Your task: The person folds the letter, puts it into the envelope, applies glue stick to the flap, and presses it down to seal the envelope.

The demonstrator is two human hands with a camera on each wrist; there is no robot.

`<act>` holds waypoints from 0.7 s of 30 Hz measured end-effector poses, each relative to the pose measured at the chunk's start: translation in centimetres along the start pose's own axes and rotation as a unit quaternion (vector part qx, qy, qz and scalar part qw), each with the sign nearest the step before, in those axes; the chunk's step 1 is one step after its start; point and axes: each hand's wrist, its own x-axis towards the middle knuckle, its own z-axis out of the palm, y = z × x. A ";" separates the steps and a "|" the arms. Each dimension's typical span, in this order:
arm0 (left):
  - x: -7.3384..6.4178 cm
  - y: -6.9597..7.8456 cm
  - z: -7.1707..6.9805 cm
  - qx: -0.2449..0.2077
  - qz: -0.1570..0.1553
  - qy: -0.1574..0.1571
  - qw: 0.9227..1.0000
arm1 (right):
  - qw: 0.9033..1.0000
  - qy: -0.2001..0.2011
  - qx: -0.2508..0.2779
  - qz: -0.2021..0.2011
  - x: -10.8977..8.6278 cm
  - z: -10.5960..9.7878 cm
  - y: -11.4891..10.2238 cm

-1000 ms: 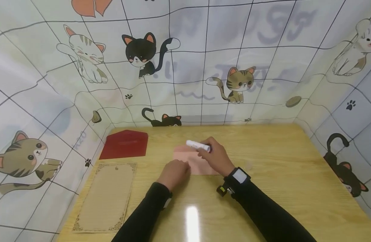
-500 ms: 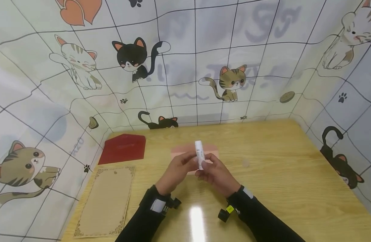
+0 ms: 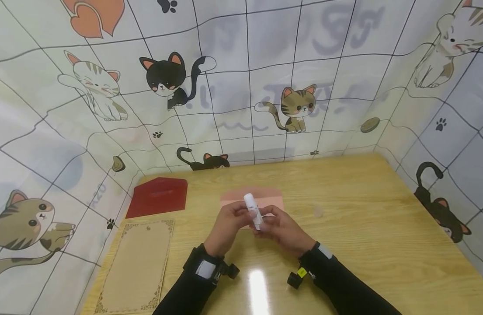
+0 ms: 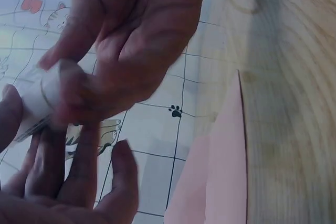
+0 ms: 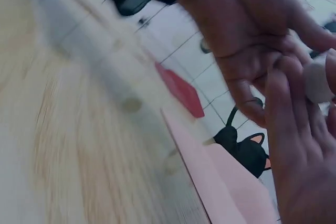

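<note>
A white glue stick (image 3: 252, 210) is held tilted in both hands above the table, its rounded white end uppermost in the head view. My left hand (image 3: 228, 223) curls its fingers and thumb about the upper part. Lower down, my right hand (image 3: 285, 229) pinches the other end. In the left wrist view the right fingers close on one end of the glue stick (image 4: 39, 103), blurred by motion. Behind and beneath the hands lies a pink envelope (image 3: 273, 201), its front partly hidden by them. The right wrist view catches only one end of the glue stick (image 5: 316, 81).
A red envelope (image 3: 158, 197) lies at the table's back left corner. In front of it rests a tan letter sheet (image 3: 135, 267) with an ornate border. A small pale round spot (image 3: 318, 211) shows right of the hands. Cat-print sheeting (image 3: 233, 105) encloses the back and sides.
A second ago only my right hand held the glue stick while the left rested on the pink envelope. The left hand then joined it; the glue stick has since tipped leftward and lowered slightly.
</note>
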 end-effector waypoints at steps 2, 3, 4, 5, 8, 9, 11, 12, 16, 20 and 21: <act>0.0 -0.3 0.6 0.012 0.007 0.034 0.999 | 0.995 0.059 -0.073 -0.015 0.1 0.4 0.1; 0.0 -0.4 0.9 0.021 0.010 0.051 0.998 | 0.990 0.090 -0.110 -0.024 0.2 0.7 0.1; 0.0 -0.4 1.2 0.031 0.013 0.067 0.997 | 0.981 0.117 -0.149 -0.031 0.2 1.0 0.1; 0.0 -0.5 1.5 0.041 0.015 0.082 0.996 | 0.974 0.136 -0.177 -0.036 0.3 1.3 0.2; 0.0 -0.5 1.9 0.055 0.021 0.099 0.993 | 0.971 0.141 -0.192 -0.036 0.5 1.7 0.3; 0.1 -0.5 1.8 0.053 0.024 0.098 0.993 | 0.978 0.123 -0.165 -0.031 0.5 1.7 0.3; 0.2 -0.3 1.4 0.034 0.034 0.080 0.996 | 0.996 0.062 -0.068 -0.017 0.4 1.4 0.3; 0.2 -0.2 1.1 0.019 0.039 0.064 0.997 | 1.000 0.027 -0.011 -0.012 0.4 1.2 0.3; 0.3 0.1 -0.2 -0.030 0.046 -0.002 0.998 | 0.980 -0.097 0.176 0.000 0.2 0.6 0.0; 0.2 0.5 -0.6 -0.047 0.041 -0.040 0.997 | 0.961 -0.137 0.242 -0.006 0.2 0.5 -0.2; 0.1 0.5 -0.6 -0.047 0.041 -0.041 0.997 | 0.960 -0.135 0.247 -0.007 0.2 0.5 -0.2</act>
